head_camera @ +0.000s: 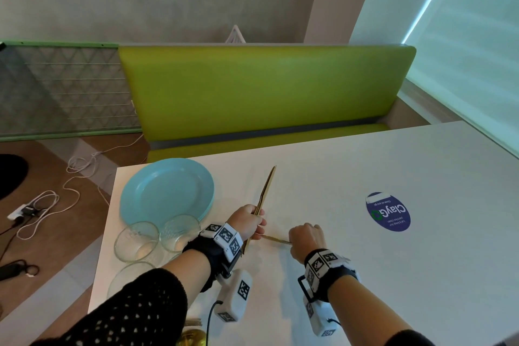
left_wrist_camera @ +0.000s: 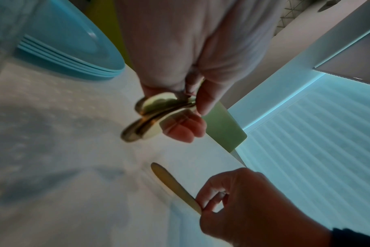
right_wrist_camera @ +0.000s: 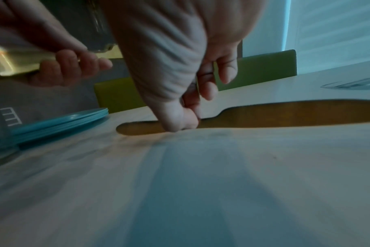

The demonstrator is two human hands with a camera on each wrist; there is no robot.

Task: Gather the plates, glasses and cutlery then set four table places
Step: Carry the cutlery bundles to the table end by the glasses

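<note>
A stack of light blue plates (head_camera: 165, 191) sits at the table's far left corner, with three clear glasses (head_camera: 137, 239) just in front of it. My left hand (head_camera: 259, 219) grips a bundle of gold cutlery (head_camera: 266, 191) that points away from me; the rounded handle ends (left_wrist_camera: 156, 113) stick out below the fingers. To its right, a single gold knife (head_camera: 276, 239) lies flat on the white table (head_camera: 365, 275). My right hand (head_camera: 293, 241) pinches this knife (right_wrist_camera: 285, 115) between thumb and fingertips, right at the table surface.
A round blue sticker (head_camera: 389, 212) is stuck to the table at the right. A green bench (head_camera: 266, 93) runs along the table's far side. Cables and a power strip (head_camera: 25, 211) lie on the floor at the left. Something gold (head_camera: 193, 337) shows at the near edge.
</note>
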